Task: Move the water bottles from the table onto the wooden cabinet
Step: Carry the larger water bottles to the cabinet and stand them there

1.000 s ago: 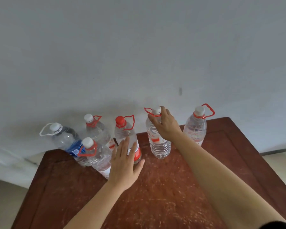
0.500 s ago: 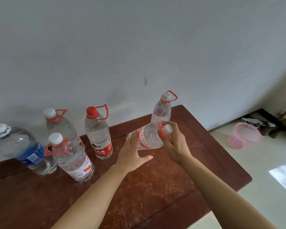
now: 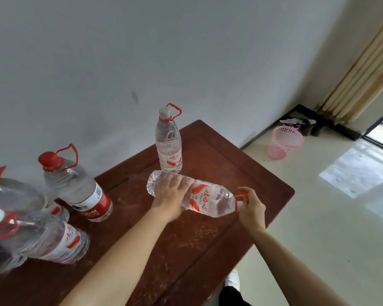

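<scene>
A clear water bottle with a red label lies sideways in the air above the dark red wooden table. My left hand grips its lower body and my right hand holds its neck and red handle. Another bottle with a white cap stands upright near the table's far edge. A red-capped bottle stands at the left, with several more bottles crowded at the left edge. No wooden cabinet is in view.
A grey-white wall runs behind the table. On the pale floor to the right stands a pink mesh basket, with dark objects in the corner behind it. A shoe shows below the table's near edge.
The bottle was lifted off the table and tipped onto its side, my left hand closing around its body. The view swung to the right, showing more floor.
</scene>
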`<state>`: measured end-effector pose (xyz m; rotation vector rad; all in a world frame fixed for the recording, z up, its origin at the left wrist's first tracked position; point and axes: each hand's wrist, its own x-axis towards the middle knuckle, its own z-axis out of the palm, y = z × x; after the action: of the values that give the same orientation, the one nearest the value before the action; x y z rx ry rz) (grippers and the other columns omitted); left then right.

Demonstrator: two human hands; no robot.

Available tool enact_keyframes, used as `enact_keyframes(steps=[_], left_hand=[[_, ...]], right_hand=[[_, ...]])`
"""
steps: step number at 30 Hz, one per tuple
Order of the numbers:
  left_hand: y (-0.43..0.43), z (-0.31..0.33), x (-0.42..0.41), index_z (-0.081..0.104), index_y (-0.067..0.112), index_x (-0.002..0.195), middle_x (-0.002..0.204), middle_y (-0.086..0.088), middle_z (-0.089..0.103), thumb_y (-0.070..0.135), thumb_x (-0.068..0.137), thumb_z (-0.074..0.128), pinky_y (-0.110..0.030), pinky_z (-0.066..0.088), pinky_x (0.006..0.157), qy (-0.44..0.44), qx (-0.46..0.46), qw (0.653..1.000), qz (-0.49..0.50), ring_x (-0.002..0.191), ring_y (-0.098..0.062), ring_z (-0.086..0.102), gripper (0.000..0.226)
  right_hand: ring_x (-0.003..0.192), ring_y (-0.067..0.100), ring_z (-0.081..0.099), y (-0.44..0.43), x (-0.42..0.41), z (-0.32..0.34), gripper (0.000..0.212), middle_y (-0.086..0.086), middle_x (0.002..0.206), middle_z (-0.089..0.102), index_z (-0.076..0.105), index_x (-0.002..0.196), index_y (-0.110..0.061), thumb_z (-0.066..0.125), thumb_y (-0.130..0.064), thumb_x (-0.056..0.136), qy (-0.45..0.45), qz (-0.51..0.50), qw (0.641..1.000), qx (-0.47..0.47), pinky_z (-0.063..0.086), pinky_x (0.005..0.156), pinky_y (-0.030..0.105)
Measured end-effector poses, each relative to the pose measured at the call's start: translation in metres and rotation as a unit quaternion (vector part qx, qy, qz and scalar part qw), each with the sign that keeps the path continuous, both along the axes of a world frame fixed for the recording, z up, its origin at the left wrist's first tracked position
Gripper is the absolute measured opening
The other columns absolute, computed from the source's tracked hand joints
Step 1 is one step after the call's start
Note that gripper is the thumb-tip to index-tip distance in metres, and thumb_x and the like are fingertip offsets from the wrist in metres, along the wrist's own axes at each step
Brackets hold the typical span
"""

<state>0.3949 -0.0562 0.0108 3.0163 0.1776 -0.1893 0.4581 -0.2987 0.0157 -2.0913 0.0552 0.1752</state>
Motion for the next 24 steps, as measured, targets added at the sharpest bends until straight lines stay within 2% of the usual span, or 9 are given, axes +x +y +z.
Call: enact_keyframes(steps=[4,7,10,13,15,17,19,21,24], left_hand=[[-0.005,-0.011,0.019,0.004,0.041,0.151,0.160,-0.003,0.015,0.037,0.085,0.073,-0.062,0.016,0.118,0.040,0.042,0.998,0.008,0.150,-0.036,0.004,0.095],[-0.008,-0.014,0.033,-0.003,0.040,0.152,0.160,-0.006,0.014,0.035,0.083,0.075,-0.065,0.015,0.117,0.074,0.092,0.993,0.012,0.149,-0.037,0.006,0.105],[-0.013,-0.019,0.060,-0.013,0.039,0.153,0.162,-0.008,0.009,0.026,0.082,0.076,-0.069,0.009,0.116,0.096,0.132,0.986,0.021,0.150,-0.039,0.003,0.114],[-0.015,-0.019,0.083,-0.009,0.037,0.154,0.162,-0.007,0.013,0.021,0.082,0.075,-0.069,0.013,0.115,0.118,0.131,0.983,0.058,0.150,-0.037,0.009,0.112],[-0.012,-0.022,0.096,0.000,0.036,0.153,0.158,-0.004,0.025,0.030,0.077,0.079,-0.067,0.021,0.113,0.123,0.125,0.982,0.067,0.146,-0.035,0.020,0.110],[-0.010,-0.022,0.103,0.008,0.034,0.151,0.152,-0.003,0.034,0.034,0.073,0.080,-0.063,0.029,0.111,0.133,0.121,0.982,0.058,0.140,-0.033,0.030,0.106],[-0.012,-0.019,0.104,0.012,0.031,0.151,0.149,-0.002,0.037,0.034,0.070,0.081,-0.058,0.034,0.109,0.150,0.120,0.980,0.057,0.137,-0.032,0.033,0.106],[-0.020,-0.015,0.100,0.013,0.029,0.150,0.147,0.000,0.039,0.038,0.064,0.084,-0.053,0.038,0.106,0.164,0.114,0.977,0.075,0.134,-0.032,0.034,0.112],[-0.035,-0.009,0.086,0.015,0.028,0.150,0.144,0.003,0.040,0.052,0.056,0.087,-0.049,0.040,0.102,0.179,0.067,0.974,0.121,0.131,-0.032,0.037,0.121]], right_hand=[[0.085,0.008,0.066,-0.015,0.032,-0.025,0.039,0.004,0.096,0.072,0.066,0.120,-0.016,0.055,0.005,0.090,0.065,-0.021,0.998,0.008,0.050,0.070,0.013],[0.085,0.008,0.067,-0.017,0.063,-0.035,0.037,0.002,0.093,0.073,0.068,0.120,-0.016,0.053,0.004,0.092,0.086,-0.015,0.996,0.007,0.047,0.070,0.011],[0.077,-0.002,0.063,-0.020,0.099,-0.039,0.032,-0.002,0.088,0.071,0.069,0.118,-0.014,0.049,0.000,0.098,0.099,-0.009,0.995,-0.008,0.044,0.061,0.004],[0.076,-0.001,0.060,-0.020,0.128,-0.030,0.024,-0.001,0.095,0.068,0.066,0.122,-0.014,0.054,-0.013,0.102,0.106,0.039,0.993,-0.025,0.041,0.060,0.001],[0.091,0.010,0.063,-0.018,0.146,-0.028,0.037,-0.001,0.112,0.066,0.059,0.135,-0.018,0.060,-0.022,0.098,0.115,0.117,0.983,-0.078,0.046,0.081,0.011],[0.113,0.019,0.060,-0.013,0.155,-0.022,0.059,0.001,0.137,0.052,0.043,0.148,-0.021,0.064,-0.030,0.094,0.111,0.196,0.967,-0.121,0.049,0.101,0.034],[0.139,0.027,0.043,-0.004,0.156,-0.013,0.072,0.003,0.155,0.034,0.029,0.155,-0.027,0.062,-0.039,0.093,0.052,0.286,0.940,-0.180,0.036,0.117,0.049],[0.155,0.030,0.014,0.005,0.151,-0.005,0.081,0.006,0.167,0.016,0.019,0.159,-0.030,0.059,-0.050,0.091,-0.026,0.400,0.889,-0.220,0.013,0.125,0.055],[0.155,0.038,-0.006,0.018,0.141,-0.010,0.111,0.006,0.170,-0.003,0.001,0.161,-0.035,0.069,-0.066,0.079,-0.075,0.541,0.781,-0.303,0.004,0.121,0.062]])
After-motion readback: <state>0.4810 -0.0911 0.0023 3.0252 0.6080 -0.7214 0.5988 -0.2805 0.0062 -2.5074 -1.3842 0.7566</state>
